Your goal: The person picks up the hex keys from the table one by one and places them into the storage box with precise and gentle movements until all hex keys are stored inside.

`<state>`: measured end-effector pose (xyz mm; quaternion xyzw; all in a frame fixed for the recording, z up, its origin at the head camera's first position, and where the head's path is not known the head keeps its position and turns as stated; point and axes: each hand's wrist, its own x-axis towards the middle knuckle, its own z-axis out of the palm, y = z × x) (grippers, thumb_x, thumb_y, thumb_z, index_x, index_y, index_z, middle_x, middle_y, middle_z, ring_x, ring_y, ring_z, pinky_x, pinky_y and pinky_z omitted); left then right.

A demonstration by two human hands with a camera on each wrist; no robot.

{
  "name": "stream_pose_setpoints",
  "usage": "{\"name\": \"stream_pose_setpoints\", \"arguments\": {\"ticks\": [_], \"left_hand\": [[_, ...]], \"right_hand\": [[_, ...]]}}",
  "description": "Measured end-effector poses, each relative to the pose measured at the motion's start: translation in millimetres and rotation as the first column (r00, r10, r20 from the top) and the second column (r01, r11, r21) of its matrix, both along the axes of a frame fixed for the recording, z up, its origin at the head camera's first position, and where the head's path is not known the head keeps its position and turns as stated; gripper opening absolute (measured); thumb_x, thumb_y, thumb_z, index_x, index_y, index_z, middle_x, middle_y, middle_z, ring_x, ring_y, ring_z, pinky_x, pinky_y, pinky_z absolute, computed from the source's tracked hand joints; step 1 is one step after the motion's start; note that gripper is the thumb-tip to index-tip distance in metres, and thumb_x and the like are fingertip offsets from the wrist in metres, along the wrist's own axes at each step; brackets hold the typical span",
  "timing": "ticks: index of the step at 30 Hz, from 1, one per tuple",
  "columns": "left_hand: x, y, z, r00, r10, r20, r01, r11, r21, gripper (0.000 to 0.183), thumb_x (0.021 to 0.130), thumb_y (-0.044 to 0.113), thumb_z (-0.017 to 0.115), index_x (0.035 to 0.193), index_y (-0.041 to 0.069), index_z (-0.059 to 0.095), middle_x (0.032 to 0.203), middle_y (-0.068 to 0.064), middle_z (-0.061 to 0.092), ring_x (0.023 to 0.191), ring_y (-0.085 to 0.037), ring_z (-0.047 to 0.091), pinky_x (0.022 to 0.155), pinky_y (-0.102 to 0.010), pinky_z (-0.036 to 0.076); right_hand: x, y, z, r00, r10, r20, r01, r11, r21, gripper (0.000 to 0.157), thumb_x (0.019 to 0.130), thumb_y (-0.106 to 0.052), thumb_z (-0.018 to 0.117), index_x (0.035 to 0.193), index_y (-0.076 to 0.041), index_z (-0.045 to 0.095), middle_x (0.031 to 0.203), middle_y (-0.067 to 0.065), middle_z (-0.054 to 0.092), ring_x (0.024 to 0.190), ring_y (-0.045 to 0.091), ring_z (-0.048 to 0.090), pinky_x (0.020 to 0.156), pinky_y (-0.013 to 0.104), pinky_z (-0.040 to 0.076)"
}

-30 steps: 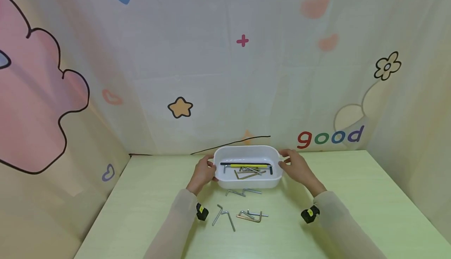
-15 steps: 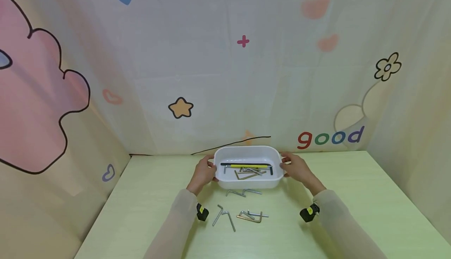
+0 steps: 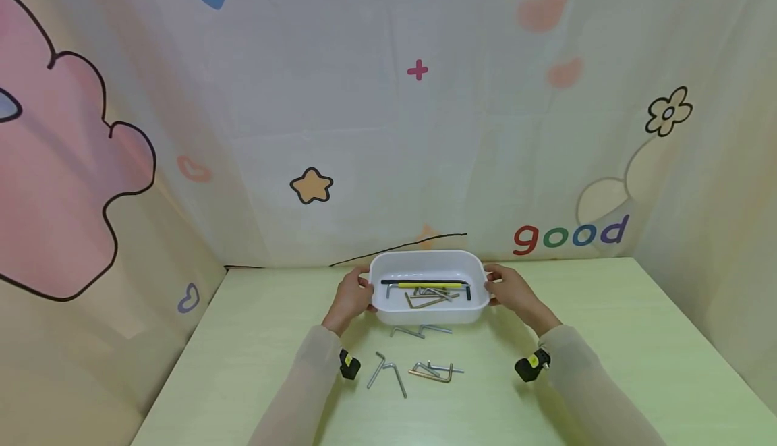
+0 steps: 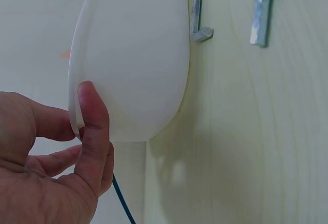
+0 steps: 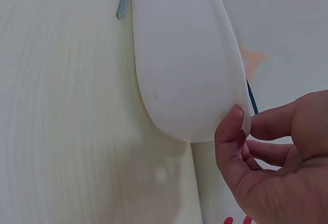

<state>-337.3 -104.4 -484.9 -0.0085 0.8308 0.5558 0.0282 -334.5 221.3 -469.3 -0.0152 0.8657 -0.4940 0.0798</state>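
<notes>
Pale cloth printed with hearts [image 3: 364,95] hangs behind my light yellow-green table [image 3: 243,338]. Near its far edge, my left hand [image 3: 352,296] and right hand [image 3: 512,291] each pinch one end of the white plastic rounded rectangular tray [image 3: 431,318]. Inside lie a black L-shaped rod [image 3: 419,281], a yellow-sleeved metal rod [image 3: 429,285] and brass-coloured rods [image 3: 436,301]; silver L-shaped rods [image 3: 398,380] lie nearer me.
</notes>
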Motion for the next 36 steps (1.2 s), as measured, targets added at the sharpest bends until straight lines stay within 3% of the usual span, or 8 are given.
{"name": "stream_pose_setpoints", "arguments": {"ticks": [12, 16, 21, 29, 36], "left_hand": [[-1.0, -4.6, -4.3, 1.000, 0.023, -0.007, -0.023, 1.000, 0.020, 0.046, 0.095, 0.008, 0.057, 0.140, 0.005, 0.049, 0.107, -0.016, 0.057, 0.077, -0.022, 0.063, 0.062, -0.030, 0.062], [1.0, -9.4, -5.3, 0.997, 0.041, -0.059, -0.042, 0.999, -0.014, 0.044, 0.095, 0.013, 0.059, 0.138, 0.005, 0.051, 0.110, -0.016, 0.060, 0.085, -0.021, 0.063, 0.064, -0.026, 0.060], [7.3, -15.6, -2.2, 0.987, 0.059, -0.146, -0.070, 0.995, -0.071, 0.042, 0.094, 0.015, 0.061, 0.134, 0.005, 0.054, 0.109, -0.014, 0.061, 0.094, -0.025, 0.064, 0.070, -0.029, 0.057], [21.8, -19.5, 3.8, 0.955, 0.013, -0.295, -0.072, 0.979, -0.190, 0.036, 0.093, 0.014, 0.062, 0.126, 0.000, 0.056, 0.119, -0.019, 0.058, 0.110, -0.036, 0.057, 0.094, -0.046, 0.051], [44.2, -20.4, 13.0, 0.913, -0.067, -0.403, -0.054, 0.958, -0.283, 0.034, 0.092, 0.013, 0.064, 0.123, 0.000, 0.057, 0.121, -0.018, 0.057, 0.107, -0.031, 0.057, 0.085, -0.040, 0.052]], "right_hand": [[-0.6, 0.8, -1.6, 1.000, -0.028, 0.012, 0.029, 0.995, -0.101, 0.046, 0.096, -0.001, 0.047, 0.141, 0.007, 0.042, 0.112, 0.020, 0.050, 0.090, 0.022, 0.057, 0.077, 0.036, 0.062], [-1.1, 0.3, -1.5, 0.998, -0.042, 0.036, 0.046, 0.993, -0.113, 0.046, 0.096, -0.001, 0.048, 0.142, 0.006, 0.042, 0.113, 0.020, 0.049, 0.091, 0.023, 0.057, 0.080, 0.038, 0.062], [0.0, -0.9, 0.4, 0.997, -0.051, 0.050, 0.056, 0.992, -0.114, 0.047, 0.097, -0.001, 0.048, 0.143, 0.005, 0.041, 0.114, 0.020, 0.049, 0.092, 0.024, 0.057, 0.078, 0.036, 0.062], [0.0, -0.3, 1.0, 0.997, -0.051, 0.055, 0.057, 0.991, -0.118, 0.047, 0.097, -0.001, 0.048, 0.143, 0.004, 0.042, 0.112, 0.017, 0.047, 0.093, 0.023, 0.055, 0.074, 0.031, 0.061], [0.3, 0.2, -0.1, 0.996, -0.054, 0.067, 0.061, 0.992, -0.110, 0.047, 0.097, -0.002, 0.048, 0.143, 0.002, 0.041, 0.117, 0.019, 0.047, 0.097, 0.027, 0.054, 0.075, 0.030, 0.061]]}}
